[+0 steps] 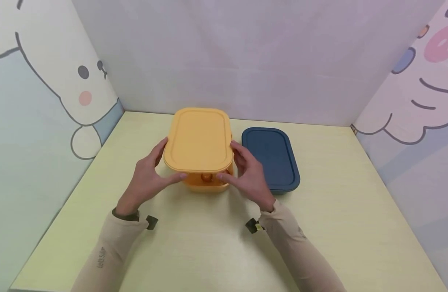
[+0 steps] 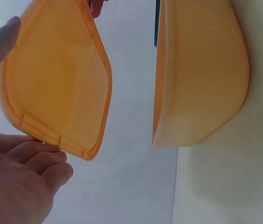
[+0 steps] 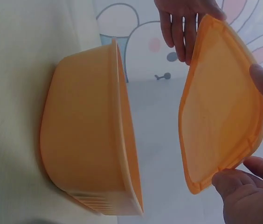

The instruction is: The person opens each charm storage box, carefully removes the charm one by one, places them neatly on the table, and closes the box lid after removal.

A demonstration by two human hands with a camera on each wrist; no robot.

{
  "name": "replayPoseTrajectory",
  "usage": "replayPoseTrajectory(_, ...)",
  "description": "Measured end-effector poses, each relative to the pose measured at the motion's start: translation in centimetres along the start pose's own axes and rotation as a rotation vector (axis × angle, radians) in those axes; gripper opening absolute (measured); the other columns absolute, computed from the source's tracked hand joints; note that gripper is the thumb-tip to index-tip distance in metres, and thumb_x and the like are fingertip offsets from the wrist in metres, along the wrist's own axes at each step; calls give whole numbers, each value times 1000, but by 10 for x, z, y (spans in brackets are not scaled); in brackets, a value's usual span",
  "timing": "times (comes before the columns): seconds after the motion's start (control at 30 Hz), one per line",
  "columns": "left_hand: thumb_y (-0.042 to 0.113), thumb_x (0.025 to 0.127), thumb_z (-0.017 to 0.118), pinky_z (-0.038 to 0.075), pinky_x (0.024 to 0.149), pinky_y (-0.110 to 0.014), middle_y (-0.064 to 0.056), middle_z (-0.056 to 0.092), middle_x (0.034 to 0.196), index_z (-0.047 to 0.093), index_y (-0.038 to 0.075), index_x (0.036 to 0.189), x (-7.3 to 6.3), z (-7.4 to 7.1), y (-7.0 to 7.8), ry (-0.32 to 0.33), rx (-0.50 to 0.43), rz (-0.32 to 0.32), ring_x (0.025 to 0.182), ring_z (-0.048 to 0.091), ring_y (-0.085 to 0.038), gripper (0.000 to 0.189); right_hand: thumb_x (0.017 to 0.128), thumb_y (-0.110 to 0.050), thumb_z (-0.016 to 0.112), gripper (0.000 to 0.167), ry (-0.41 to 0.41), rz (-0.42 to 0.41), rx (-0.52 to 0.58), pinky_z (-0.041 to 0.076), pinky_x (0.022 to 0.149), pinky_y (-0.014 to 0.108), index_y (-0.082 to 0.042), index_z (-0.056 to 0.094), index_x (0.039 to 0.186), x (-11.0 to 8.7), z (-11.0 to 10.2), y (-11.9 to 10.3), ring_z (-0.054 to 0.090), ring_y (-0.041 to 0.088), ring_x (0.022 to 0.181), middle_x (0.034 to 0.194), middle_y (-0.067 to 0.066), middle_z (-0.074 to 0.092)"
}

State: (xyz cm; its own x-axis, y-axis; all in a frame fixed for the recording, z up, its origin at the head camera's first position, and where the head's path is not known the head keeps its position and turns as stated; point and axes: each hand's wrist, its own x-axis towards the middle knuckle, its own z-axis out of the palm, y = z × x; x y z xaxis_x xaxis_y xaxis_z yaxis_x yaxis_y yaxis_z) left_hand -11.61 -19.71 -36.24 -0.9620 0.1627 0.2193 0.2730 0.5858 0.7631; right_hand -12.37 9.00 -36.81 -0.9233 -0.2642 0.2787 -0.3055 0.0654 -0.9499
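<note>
A yellow-orange lid [image 1: 198, 140] is held up between both hands, apart from the orange storage box [image 1: 205, 188] below it. On the lid's left side, my left hand [image 1: 145, 180] grips the edge, thumb at the near rim and fingers along the side. My right hand [image 1: 250, 174] grips the opposite edge in the same way. Both wrist views show a gap between the lid [image 2: 61, 74] and the box's rim. Small round reddish-orange things [image 1: 206, 177] show inside the box through the near gap; the lid hides the rest of the inside.
A dark blue box with its lid on [image 1: 270, 158] stands close to the right of the orange box. The pale yellow table [image 1: 209, 247] meets a plain back wall [image 1: 242, 61], with cartoon-printed panels [image 1: 45, 101] on both sides.
</note>
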Motion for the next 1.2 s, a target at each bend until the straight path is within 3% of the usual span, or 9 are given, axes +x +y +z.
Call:
replayPoseTrajectory(0.27,26,77,89,40,115,-59,-6,41,160,31,22,159,-1,-5,3,131,17,64,146,43,-33,101,77,-2,85,90,19,-70,-17,34,123,34,-11,38,153,2,-3,-12,42,21,148,158,4,44)
replayPoseTrajectory(0.43,18,79,87,43,116,-52,2,49,155,39,30,155,1,-7,4,236,-5,125,144,48,-23,91,80,-10,84,94,57,-74,-65,34,122,30,-16,31,158,2,-7,-20,38,14,150,162,-2,39)
replayPoseTrajectory(0.53,5,78,85,44,117,-34,2,55,151,48,26,150,3,-7,4,313,-99,190,141,51,-14,84,83,-17,83,92,59,-86,-75,36,122,33,-18,31,158,2,-8,-24,40,14,150,162,-2,40)
replayPoseTrajectory(0.63,-10,76,80,45,114,-23,-3,61,145,56,14,144,5,-5,4,382,-257,264,137,56,-12,76,84,-22,83,88,56,-86,-87,39,122,38,-21,34,157,2,-8,-28,43,14,148,160,-4,42)
replayPoseTrajectory(0.73,-19,74,76,50,110,-24,-6,66,139,61,3,137,8,-3,3,442,-387,319,130,62,-13,68,84,-22,83,87,52,-85,-89,40,121,42,-23,35,156,3,-7,-31,44,15,147,160,-4,43)
replayPoseTrajectory(0.83,-20,74,75,55,103,-24,-4,69,134,64,-2,131,11,-1,2,484,-444,337,122,66,-14,61,84,-21,83,87,50,-85,-84,40,121,43,-21,35,156,3,-6,-33,44,15,147,160,-4,42)
replayPoseTrajectory(1.0,-18,76,75,59,93,-20,-2,71,130,66,-4,128,12,0,-1,495,-517,328,110,69,-14,54,84,-23,83,86,42,-77,-87,44,118,47,-17,35,156,3,-6,-35,45,14,146,158,-2,45)
replayPoseTrajectory(1.2,-15,80,73,61,83,-17,-1,68,136,63,-4,132,9,-1,-4,403,-573,272,94,74,-6,53,87,-19,79,79,44,-34,-123,51,105,51,-16,39,155,5,-7,-35,51,19,141,155,1,51)
